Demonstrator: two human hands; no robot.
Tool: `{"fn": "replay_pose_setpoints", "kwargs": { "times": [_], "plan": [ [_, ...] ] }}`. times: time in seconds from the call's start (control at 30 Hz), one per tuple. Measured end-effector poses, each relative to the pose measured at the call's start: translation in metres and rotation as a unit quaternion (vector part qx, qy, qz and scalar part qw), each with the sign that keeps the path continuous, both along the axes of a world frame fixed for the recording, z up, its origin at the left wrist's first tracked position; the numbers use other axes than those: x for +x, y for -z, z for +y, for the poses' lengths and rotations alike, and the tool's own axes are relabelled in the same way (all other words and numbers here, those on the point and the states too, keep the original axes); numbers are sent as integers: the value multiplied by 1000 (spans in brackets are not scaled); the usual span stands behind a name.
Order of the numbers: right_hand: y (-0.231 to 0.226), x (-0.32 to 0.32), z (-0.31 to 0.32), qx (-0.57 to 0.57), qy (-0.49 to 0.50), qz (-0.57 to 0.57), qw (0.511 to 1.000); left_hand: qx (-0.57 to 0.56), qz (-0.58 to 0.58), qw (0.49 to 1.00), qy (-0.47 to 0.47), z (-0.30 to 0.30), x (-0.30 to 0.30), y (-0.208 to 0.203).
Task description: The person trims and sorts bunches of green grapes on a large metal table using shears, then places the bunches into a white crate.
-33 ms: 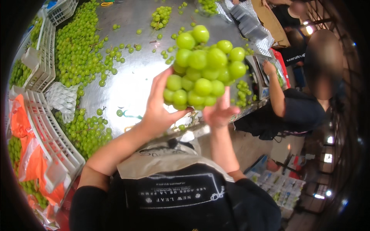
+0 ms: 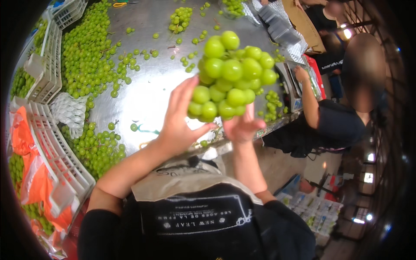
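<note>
A large bunch of green grapes point(image 2: 229, 78) is held up before me, above the near edge of the metal table. My left hand point(image 2: 177, 119) cups its left side, thumb reaching under the lowest grapes and fingertips partly hidden behind them. From below, my right hand point(image 2: 243, 129) supports the bunch at its lower right; some of its fingers are behind the fruit, while others stick out to the right. The stem is out of sight. Below my left hand, scissors with a teal handle point(image 2: 149, 131) lie on the table, blurred by glare.
Loose grapes point(image 2: 89, 52) are heaped along the left of the table point(image 2: 151, 82). White crates point(image 2: 65, 160) with grapes and orange wrapping stand at far left, beside a white foam net point(image 2: 71, 110). Clear plastic boxes point(image 2: 277, 24) are stacked far right. A co-worker point(image 2: 342, 125) reaches toward a scale.
The bunch has turned slightly and shifted a little to the right. My left hand has opened slightly along its side, and my right hand has moved a little left.
</note>
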State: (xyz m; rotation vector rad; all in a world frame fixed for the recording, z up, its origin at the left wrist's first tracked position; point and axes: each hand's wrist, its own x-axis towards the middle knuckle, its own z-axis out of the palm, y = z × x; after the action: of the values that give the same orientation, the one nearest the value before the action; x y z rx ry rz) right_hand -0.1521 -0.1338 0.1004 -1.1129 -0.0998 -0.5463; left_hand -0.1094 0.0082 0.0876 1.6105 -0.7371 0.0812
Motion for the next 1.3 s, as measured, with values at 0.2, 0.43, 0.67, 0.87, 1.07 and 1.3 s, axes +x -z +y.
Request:
{"fn": "replay_pose_setpoints", "kwargs": {
  "times": [0.2,0.43,0.67,0.87,1.07,1.3],
  "plan": [
    [22,18,-30,363,-190,38,911,30,4,995,91,26,-6,-23],
    [51,18,-41,445,-228,44,865,17,75,990,121,16,9,-13],
    [56,17,-33,442,-286,52,848,142,-117,979,83,12,4,-11],
    [81,0,-63,361,-200,72,908,127,-81,986,70,9,8,1],
    [82,-40,-127,295,217,173,914,70,85,994,-22,37,40,32],
    [151,-24,-200,362,215,166,892,86,62,994,-20,35,44,22]
  ]
}}
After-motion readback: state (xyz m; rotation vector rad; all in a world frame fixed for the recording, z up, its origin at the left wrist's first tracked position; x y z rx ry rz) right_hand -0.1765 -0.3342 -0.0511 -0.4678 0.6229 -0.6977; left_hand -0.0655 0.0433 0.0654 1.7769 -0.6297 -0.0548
